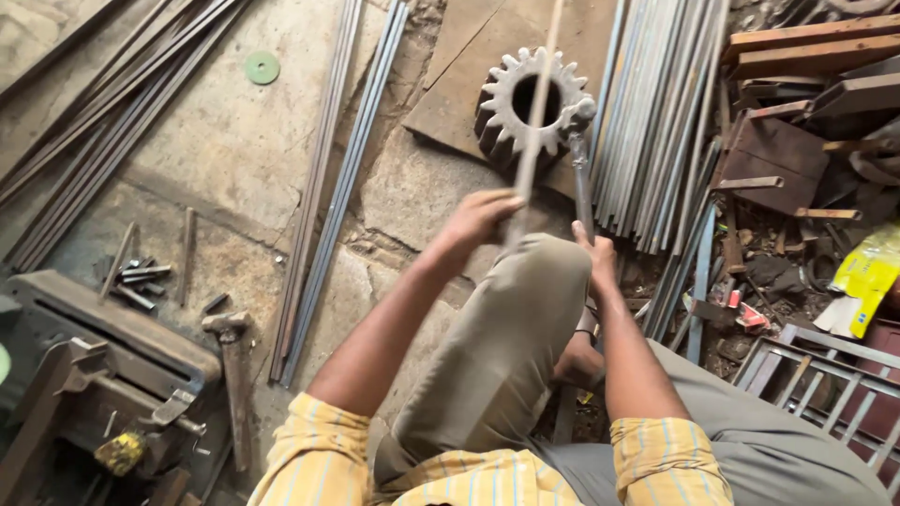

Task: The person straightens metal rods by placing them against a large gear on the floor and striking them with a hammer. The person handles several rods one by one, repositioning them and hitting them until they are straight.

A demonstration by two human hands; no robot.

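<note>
My left hand (480, 217) is closed around a thin, pale metal rod (536, 112), gripping it near its lower end just above my raised knee. The rod runs up and away from me, slightly tilted, and its blurred length crosses the open bore of a big grey toothed steel gear (534, 98) that lies on a brown metal plate (469, 56) on the stone floor (216, 159). My right hand (597, 251) is wrapped around the handle of a long grey steel tool (581, 169); the tool's round head sits against the gear's right rim, just beside the teeth. So both long pieces point from my hands straight ahead toward the gear, nearly side by side, with the rod on the left. A bundle of long grey steel bars (656, 112) lies to the right of the gear, and a hammer (232, 375) rests on the floor well off to my left.
</note>
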